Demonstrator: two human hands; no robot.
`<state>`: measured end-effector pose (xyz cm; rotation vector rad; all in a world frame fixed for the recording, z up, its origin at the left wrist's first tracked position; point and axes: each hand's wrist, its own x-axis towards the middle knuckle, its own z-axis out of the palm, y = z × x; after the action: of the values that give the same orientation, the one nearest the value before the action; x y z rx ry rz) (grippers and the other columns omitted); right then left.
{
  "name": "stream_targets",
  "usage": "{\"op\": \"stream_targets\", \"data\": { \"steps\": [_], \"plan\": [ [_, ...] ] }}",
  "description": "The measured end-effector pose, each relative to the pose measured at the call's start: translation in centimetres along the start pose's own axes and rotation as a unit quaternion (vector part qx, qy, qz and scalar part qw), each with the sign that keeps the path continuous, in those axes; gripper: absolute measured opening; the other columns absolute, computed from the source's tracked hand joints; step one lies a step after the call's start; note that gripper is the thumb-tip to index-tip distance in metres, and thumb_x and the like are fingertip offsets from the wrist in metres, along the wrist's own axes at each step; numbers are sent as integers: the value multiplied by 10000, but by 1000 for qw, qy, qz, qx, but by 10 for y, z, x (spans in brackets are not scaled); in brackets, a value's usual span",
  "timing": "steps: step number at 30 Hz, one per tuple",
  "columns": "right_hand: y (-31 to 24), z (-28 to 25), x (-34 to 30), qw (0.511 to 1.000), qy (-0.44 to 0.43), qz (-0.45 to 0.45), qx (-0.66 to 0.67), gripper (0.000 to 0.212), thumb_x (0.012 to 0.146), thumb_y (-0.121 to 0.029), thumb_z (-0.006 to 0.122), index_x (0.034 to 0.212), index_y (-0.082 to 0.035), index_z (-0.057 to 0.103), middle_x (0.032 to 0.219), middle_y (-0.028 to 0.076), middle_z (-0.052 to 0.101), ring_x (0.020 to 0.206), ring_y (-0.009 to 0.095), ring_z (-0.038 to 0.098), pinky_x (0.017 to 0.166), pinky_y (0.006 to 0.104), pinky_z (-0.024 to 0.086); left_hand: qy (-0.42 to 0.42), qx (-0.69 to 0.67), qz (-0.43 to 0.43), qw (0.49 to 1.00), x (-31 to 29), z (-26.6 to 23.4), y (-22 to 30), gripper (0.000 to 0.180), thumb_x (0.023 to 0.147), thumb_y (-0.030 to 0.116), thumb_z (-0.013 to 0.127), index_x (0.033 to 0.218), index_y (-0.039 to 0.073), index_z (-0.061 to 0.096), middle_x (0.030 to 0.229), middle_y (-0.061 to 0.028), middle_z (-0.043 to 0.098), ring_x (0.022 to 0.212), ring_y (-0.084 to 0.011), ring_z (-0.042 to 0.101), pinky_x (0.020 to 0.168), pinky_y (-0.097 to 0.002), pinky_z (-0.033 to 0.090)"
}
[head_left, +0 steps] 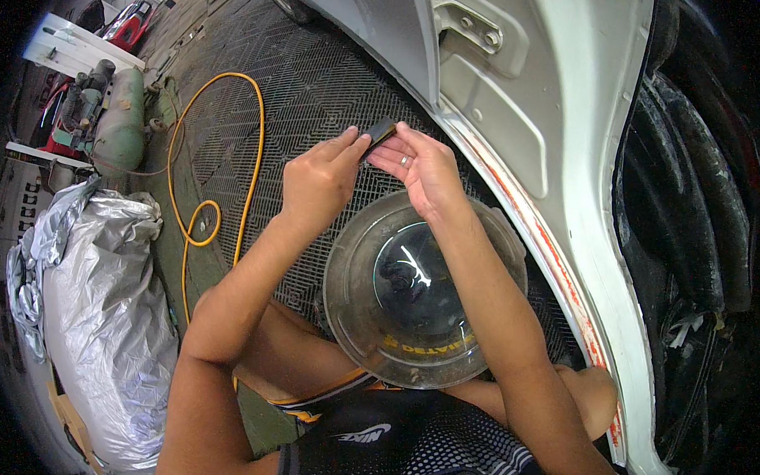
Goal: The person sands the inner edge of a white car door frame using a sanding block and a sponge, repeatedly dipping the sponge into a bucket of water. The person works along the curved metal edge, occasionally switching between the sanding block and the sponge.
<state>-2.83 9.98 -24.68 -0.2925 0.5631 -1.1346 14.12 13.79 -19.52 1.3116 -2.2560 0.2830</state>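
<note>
Both hands meet around a small dark sanding block [382, 137], held up in front of me above the floor grating. My left hand [322, 170] is closed on its near left end, thumb and fingers along the edge. My right hand [426, 165], with a ring on one finger, pinches the far right end; its other fingers curl below. Beneath my right forearm stands a clear round tub [352, 320] with water and something dark in it. To the right runs the car's door sill [555, 256], its paint worn to red and white patches.
An open pale car door [518, 108] rises at the right, beside the dark car interior [675, 189]. A yellow hose [259, 141] loops over the black grating [319, 76]. At left are a green air compressor tank [123, 120] and something under a silver cover [109, 312].
</note>
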Motion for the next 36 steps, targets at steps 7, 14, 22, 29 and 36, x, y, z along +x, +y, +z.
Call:
{"op": "stream_targets", "data": {
  "steps": [7, 14, 22, 29, 36],
  "plan": [
    [2, 4, -4, 990, 25, -54, -130, 308, 956, -131, 701, 1158, 78, 601, 1012, 158, 696, 877, 234, 719, 829, 374, 630, -7, -21, 65, 998, 3, -2, -9, 300, 839, 74, 712, 1138, 46, 721, 1161, -151, 721, 974, -276, 734, 780, -361, 610],
    [5, 1, 1, 989, -21, -90, -117, 315, 960, -117, 694, 1189, 76, 598, 1042, 162, 705, 871, 223, 726, 796, 346, 636, -86, -455, -360, 810, 15, -17, -2, 257, 949, 152, 711, 1131, -30, 711, 1014, -120, 748, 869, -142, 709, 687, -267, 574],
    [17, 7, -5, 994, 28, -85, -63, 306, 946, -80, 698, 1184, 87, 604, 1042, 144, 688, 921, 209, 711, 820, 337, 631, -103, -355, -341, 864, 13, -15, 0, 192, 936, 103, 706, 1090, -6, 739, 777, -64, 734, 653, -92, 664, 551, -240, 496],
    [20, 8, -6, 998, 39, -52, -13, 318, 929, -53, 706, 1170, 95, 561, 1042, 169, 671, 938, 258, 706, 874, 397, 624, 3, -20, 13, 1000, 2, -7, 2, 308, 851, 38, 719, 1157, 70, 738, 757, -63, 647, 649, -183, 623, 582, -330, 517],
    [12, 9, -7, 997, 26, -73, -27, 337, 924, -113, 735, 1169, 70, 593, 1040, 148, 683, 942, 233, 708, 862, 369, 612, -53, 1, 38, 998, 9, -10, 0, 321, 869, 74, 707, 1190, 79, 715, 819, -71, 648, 752, -221, 640, 621, -316, 523]
  ]
}}
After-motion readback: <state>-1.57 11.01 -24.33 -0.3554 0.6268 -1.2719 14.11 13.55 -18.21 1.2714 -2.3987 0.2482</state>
